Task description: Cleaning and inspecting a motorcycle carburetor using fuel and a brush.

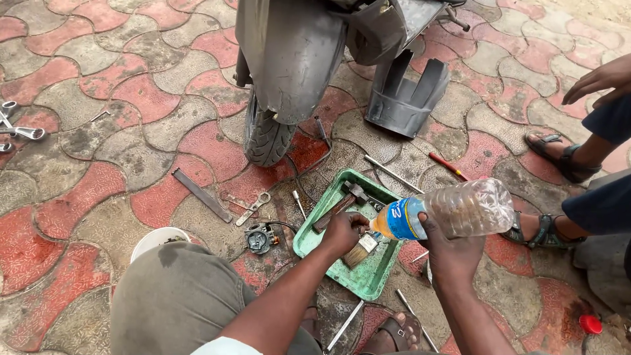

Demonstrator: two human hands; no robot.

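My right hand [450, 253] grips a clear plastic bottle [460, 210] with a blue label, tilted on its side, neck pointing left over a green tray [368, 283]. The bottle holds some brownish liquid. At the bottle's mouth, over the tray, my left hand [343, 231] is closed around something small that I cannot make out. A paintbrush [359, 251] lies in the tray just below that hand. A hammer [338, 205] rests in the tray's far end.
A scooter's rear wheel [265, 135] and grey mudguard stand ahead. A loose grey plastic cover [404, 98], wrenches [253, 209], metal rods, a flat bar [201, 194], a red-handled screwdriver [449, 165] and a white bowl [154, 240] lie on the paving. Another person's sandalled feet [559, 154] and hand are at right.
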